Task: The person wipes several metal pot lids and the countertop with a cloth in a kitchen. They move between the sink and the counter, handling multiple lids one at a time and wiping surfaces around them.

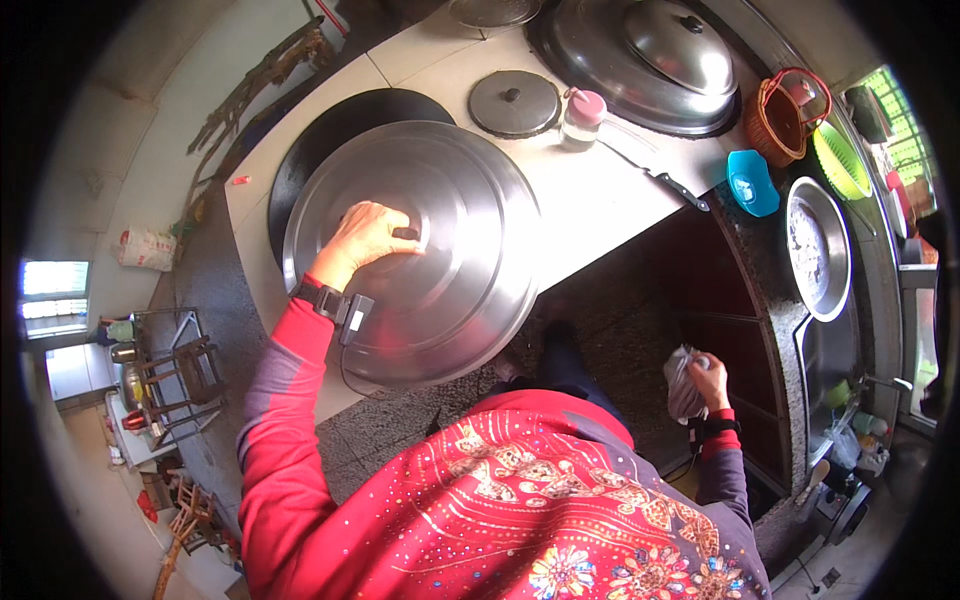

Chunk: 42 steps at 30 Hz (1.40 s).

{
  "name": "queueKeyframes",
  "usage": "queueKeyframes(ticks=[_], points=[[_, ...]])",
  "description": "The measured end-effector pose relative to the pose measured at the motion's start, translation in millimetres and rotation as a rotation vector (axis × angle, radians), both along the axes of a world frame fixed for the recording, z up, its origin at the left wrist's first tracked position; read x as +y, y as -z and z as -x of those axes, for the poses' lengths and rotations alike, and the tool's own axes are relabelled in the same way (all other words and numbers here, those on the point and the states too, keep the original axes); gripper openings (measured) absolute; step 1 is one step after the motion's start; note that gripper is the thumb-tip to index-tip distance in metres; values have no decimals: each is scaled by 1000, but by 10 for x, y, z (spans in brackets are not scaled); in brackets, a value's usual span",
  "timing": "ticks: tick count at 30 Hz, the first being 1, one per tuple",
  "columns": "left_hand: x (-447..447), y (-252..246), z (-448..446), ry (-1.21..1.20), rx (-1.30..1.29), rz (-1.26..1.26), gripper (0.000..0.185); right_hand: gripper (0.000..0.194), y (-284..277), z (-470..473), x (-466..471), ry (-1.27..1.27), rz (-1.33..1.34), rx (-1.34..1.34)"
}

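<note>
My left hand (369, 238) grips the small dark knob of a large round metal lid (457, 300). The lid sits off to one side of a black wok (319, 161) set in the tiled stove top, so part of the wok's dark rim shows behind it. Low at my right side, in front of the dark red cabinet doors, my right hand (709, 379) is closed on a bunched grey-white cloth (682, 386). The cloth hangs beside my body, apart from the counter. Both wrists wear dark bands.
The tiled counter (600, 195) holds a flat round lid (514, 103), a pink-capped jar (583, 120), a kitchen knife (679, 189) and a second large lidded wok (600, 67). At right stand a blue bowl (752, 184), a wicker basket (776, 124), a green colander (841, 161) and a metal basin (819, 247).
</note>
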<state>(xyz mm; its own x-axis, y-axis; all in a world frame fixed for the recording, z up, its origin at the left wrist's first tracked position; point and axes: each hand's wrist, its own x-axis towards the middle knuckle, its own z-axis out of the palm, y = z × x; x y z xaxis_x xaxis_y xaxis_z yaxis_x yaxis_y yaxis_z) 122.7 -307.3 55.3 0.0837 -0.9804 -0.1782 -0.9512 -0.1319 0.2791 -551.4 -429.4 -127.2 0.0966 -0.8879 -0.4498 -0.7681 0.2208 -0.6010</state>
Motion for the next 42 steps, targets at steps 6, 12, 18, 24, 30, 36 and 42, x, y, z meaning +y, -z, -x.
queueKeyframes(ticks=[6,12,18,24,30,36,42], points=[[-60,-171,10,348,-264,-134,38,32,-458,-1040,-232,40,152,-556],[-162,-67,14,494,-246,-198,36,36,-995,-2464,-230,-157,196,-808],[-301,47,177,497,-266,-224,36,60,-1150,-3452,-66,-569,549,-760],[-36,18,145,112,-32,61,63,91,-1002,-3709,311,-801,585,-514],[-54,749,246,-1157,654,95,47,99,-1026,-3616,363,-969,642,-244],[-382,898,641,-1195,2,200,50,71,-869,-3749,334,-922,691,-338],[-371,682,738,-1126,-100,123,48,51,-737,-4364,-551,-583,794,-434]])
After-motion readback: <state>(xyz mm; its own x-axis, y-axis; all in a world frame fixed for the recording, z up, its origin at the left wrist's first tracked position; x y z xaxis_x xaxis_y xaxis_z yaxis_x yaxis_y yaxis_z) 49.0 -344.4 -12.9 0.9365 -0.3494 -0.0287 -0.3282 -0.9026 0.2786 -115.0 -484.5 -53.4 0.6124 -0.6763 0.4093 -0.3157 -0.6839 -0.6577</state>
